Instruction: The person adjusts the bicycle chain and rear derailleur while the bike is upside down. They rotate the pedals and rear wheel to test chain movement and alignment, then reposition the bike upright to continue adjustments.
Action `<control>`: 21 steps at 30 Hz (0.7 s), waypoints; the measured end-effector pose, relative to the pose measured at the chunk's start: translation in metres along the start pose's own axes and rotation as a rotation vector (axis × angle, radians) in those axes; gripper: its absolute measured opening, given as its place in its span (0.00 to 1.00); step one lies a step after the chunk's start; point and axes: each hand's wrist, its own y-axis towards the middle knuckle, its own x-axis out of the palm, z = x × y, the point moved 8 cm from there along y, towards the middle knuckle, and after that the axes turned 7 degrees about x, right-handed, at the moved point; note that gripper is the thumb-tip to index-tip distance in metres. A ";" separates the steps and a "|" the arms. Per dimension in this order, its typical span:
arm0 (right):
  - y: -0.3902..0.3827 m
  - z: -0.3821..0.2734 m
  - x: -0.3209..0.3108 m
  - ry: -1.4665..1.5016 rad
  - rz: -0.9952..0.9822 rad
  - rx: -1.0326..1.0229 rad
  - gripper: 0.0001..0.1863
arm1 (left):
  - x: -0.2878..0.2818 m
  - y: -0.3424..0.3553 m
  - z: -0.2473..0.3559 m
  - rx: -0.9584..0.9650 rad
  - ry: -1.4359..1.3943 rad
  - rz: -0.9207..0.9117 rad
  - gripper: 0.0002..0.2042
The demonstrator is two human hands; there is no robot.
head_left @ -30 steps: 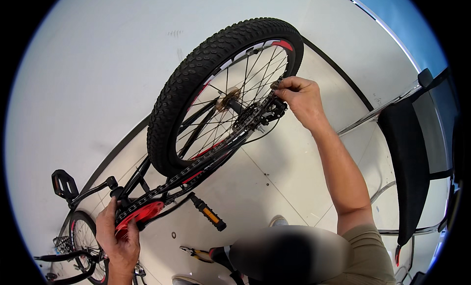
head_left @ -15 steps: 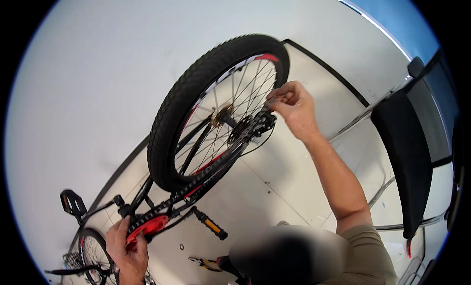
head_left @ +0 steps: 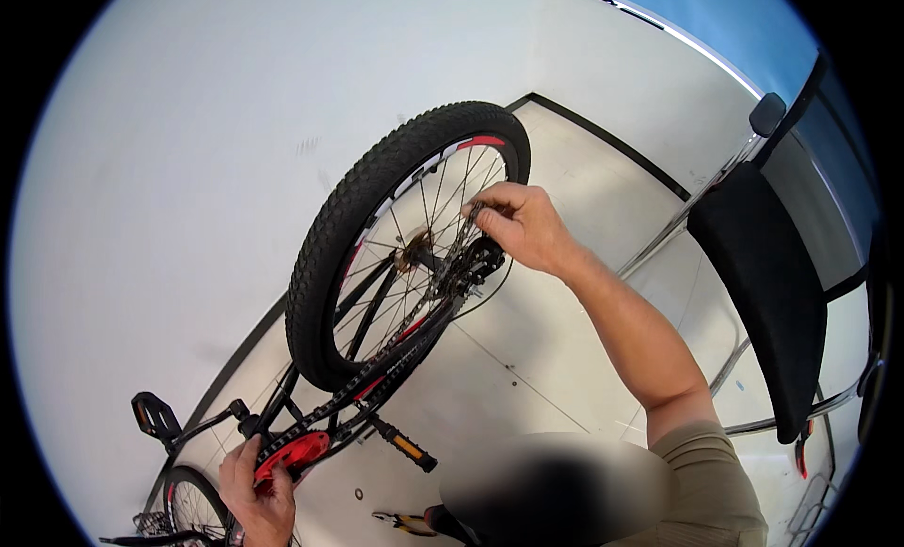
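A black and red bicycle's rear wheel point(head_left: 318, 265) fills the middle. My right hand point(head_left: 513, 217) pinches the chain point(head_left: 471, 229) above the rear derailleur point(head_left: 476, 269), where my fingertips partly hide the links. At lower left, my left hand point(head_left: 256, 490) grips around the red chainring point(head_left: 303, 445), thumb and fingers on it and the chain along it. A pedal with an orange reflector point(head_left: 405, 442) juts out beside the chainring, and another pedal point(head_left: 155, 417) is farther left.
A black padded chair point(head_left: 758, 293) with metal tubing stands at the right. A second wheel point(head_left: 188, 505) shows at lower left. Yellow-handled pliers point(head_left: 405, 521) lie on the tiled floor point(head_left: 527, 378). A white wall point(head_left: 188, 152) rises behind the bicycle.
The camera view has shifted, so bicycle and chair sit lower or farther left. My right hand has moved left and down in the picture, still pinching at the chain; my left stays at the chainring.
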 end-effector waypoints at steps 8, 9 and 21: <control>-0.002 0.009 0.025 -0.023 0.060 0.101 0.10 | -0.002 -0.008 -0.016 0.022 -0.032 0.065 0.24; -0.003 0.016 0.024 -0.029 0.063 0.142 0.10 | 0.005 -0.004 -0.016 0.012 -0.013 0.054 0.24; -0.026 0.025 0.045 0.066 0.173 -0.059 0.10 | 0.002 0.003 -0.012 0.049 0.131 0.031 0.21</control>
